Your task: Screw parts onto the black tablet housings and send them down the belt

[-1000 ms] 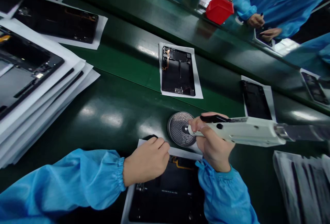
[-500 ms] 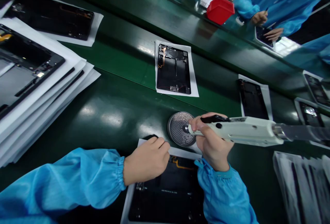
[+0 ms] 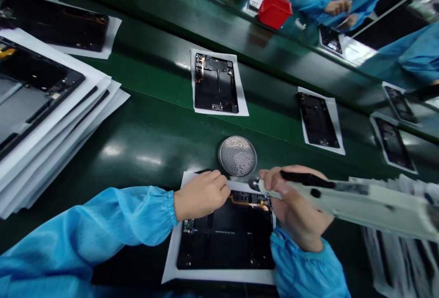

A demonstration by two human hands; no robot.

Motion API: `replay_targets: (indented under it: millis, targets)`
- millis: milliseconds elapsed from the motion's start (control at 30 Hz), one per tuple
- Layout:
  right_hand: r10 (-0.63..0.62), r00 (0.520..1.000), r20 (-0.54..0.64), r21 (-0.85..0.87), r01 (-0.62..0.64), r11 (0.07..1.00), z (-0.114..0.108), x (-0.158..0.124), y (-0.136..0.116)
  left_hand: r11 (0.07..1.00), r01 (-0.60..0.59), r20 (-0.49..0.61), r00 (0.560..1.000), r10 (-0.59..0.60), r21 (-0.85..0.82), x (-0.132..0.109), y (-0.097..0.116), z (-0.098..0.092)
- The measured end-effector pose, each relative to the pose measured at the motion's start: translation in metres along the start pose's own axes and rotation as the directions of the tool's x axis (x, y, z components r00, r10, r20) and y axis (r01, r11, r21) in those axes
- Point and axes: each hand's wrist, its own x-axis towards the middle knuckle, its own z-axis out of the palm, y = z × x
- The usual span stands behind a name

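Our left hand point(image 3: 202, 195) curls its fingers point(image 3: 214, 180) down onto the top edge of the open tablet housing point(image 3: 224, 238), bottom centre of the frame. Our right hand point(image 3: 295, 208) clenches an electric screwdriver point(image 3: 360, 202) there, just below a round screw tray point(image 3: 237, 156). The housing's internals lie uncovered.

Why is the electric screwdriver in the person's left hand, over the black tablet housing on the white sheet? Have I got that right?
Not quite: the electric screwdriver is in the right hand, not the left, as the head view shows. It is over the black tablet housing on the white sheet.
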Motion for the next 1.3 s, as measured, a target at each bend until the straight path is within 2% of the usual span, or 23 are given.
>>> replay_targets:
  millis: [200, 433, 700, 900, 1300]
  targets:
    - [0.075, 0.997, -0.031, -0.069, -0.077, 0.995, -0.002, -0.029, 0.012, 0.997, -0.007, -0.030, 0.999, 0.009, 0.073, 0.005, 0.002, 0.006]
    - [0.075, 0.997, 0.008, -0.071, -0.075, 0.995, 0.000, -0.031, 0.015, 0.987, -0.066, -0.123, 0.989, 0.084, 0.144, 0.003, -0.002, 0.013]
    - [0.129, 0.992, 0.016, -0.125, -0.126, 0.984, -0.003, -0.038, 0.020, 0.965, -0.170, -0.157, 0.967, 0.203, 0.199, 0.002, 0.000, 0.014]
    - [0.135, 0.991, -0.002, -0.156, -0.134, 0.979, -0.003, -0.040, 0.023, 0.971, -0.137, -0.081, 0.985, 0.155, 0.197, -0.003, 0.011, 0.008]
    - [0.169, 0.985, -0.029, -0.206, -0.171, 0.964, -0.004, -0.044, 0.031, 0.979, -0.101, -0.086, 0.989, 0.118, 0.175, -0.007, 0.018, 0.010]
